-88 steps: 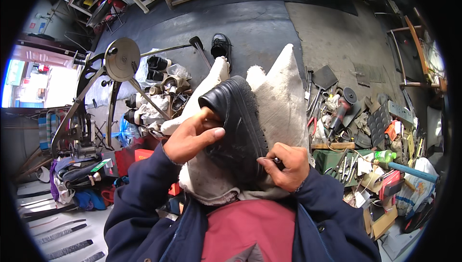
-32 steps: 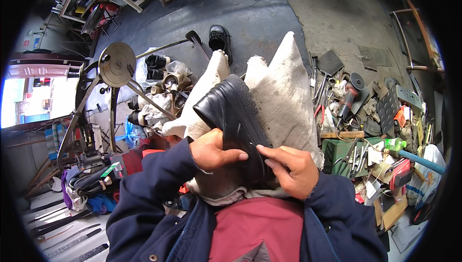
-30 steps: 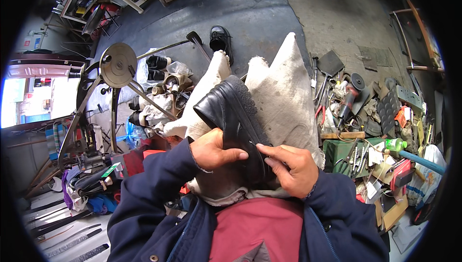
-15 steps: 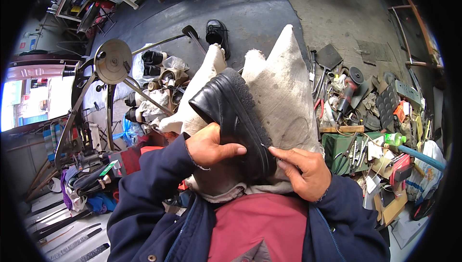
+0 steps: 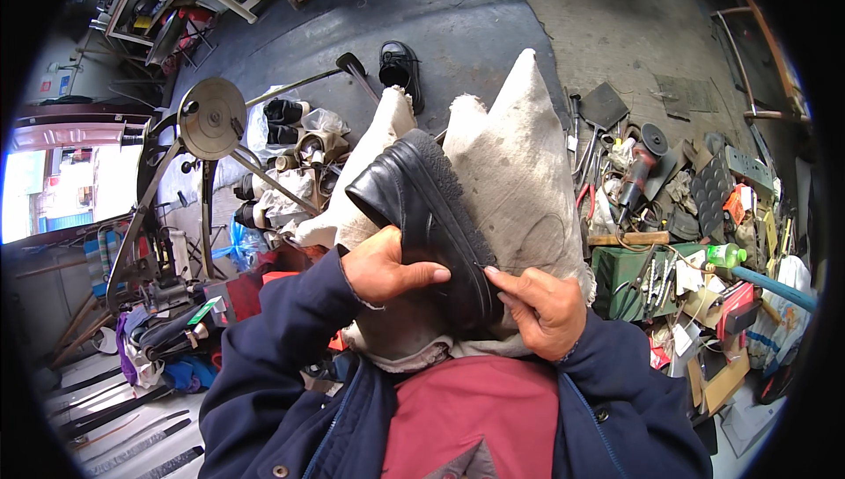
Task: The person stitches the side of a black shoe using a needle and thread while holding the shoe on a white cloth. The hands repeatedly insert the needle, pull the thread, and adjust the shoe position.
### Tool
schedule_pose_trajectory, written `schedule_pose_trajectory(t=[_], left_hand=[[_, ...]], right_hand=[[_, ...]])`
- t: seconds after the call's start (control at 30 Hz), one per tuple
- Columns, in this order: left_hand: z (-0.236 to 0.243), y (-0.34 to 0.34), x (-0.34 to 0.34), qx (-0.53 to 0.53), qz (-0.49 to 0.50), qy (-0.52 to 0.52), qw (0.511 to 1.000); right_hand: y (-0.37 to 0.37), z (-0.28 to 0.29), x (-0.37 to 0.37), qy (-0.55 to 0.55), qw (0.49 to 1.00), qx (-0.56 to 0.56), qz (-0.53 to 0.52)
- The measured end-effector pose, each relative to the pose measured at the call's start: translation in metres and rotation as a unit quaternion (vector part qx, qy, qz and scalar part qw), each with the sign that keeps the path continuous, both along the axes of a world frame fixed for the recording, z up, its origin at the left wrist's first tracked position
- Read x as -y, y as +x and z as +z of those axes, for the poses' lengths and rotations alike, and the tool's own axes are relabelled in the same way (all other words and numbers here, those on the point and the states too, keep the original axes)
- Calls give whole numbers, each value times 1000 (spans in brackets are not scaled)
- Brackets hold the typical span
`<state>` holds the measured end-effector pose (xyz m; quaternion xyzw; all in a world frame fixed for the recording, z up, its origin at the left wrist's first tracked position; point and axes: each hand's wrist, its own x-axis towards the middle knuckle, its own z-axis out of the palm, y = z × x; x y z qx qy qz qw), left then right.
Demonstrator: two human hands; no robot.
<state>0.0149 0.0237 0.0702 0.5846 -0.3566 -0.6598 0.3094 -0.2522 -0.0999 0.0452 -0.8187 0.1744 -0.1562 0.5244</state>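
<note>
A black leather shoe [image 5: 407,187] lies tilted across my lap on a pale, stained cloth [image 5: 515,162], its textured sole edge turned to the right. My left hand [image 5: 387,269] grips the shoe, with its fingers tucked into the opening and the thumb pressed along the upper. At the sole's edge near the lower end, my right hand [image 5: 544,307] pinches thumb and forefinger together. What sits between those fingertips is too small to make out. A thin dark line, like thread, loops on the cloth just above the right hand.
A metal hand-wheel machine [image 5: 212,118] stands at the left, beside several shoes in bags. Another black shoe [image 5: 400,70] rests on the floor ahead. To the right are an angle grinder [image 5: 635,181], a green toolbox [image 5: 620,281] and a green bottle [image 5: 725,255] among piled tools.
My right hand has shifted slightly left, closer against the sole edge. The left hand keeps its hold on the shoe. The whole view has moved a little.
</note>
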Motion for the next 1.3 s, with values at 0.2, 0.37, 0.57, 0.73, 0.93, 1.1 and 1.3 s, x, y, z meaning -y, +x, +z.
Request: schedule_pose_trajectory(t=[0.2, 0.37, 0.57, 0.73, 0.93, 1.1, 1.3], left_hand=[[-1, 0, 0, 14, -5, -4, 1000], [-1, 0, 0, 14, -7, 1, 1000], [-3, -1, -1, -7, 0, -12, 1000], [0, 0, -1, 17, 0, 7, 1000], [2, -5, 1, 23, 9, -44, 999], [3, -2, 0, 30, -3, 13, 999], [7, 13, 14, 63, 17, -41, 997]], right_hand=[[2, -2, -2, 18, 999, 21, -18], [4, 5, -3, 429, 900, -58, -57], [10, -1, -12, 59, 997, 22, -50], [9, -13, -20, -26, 996, 41, -75], [7, -4, -13, 61, 989, 80, -111], [16, 6, -4, 94, 992, -54, -67], [11, 9, 59, -6, 984, -96, -151]])
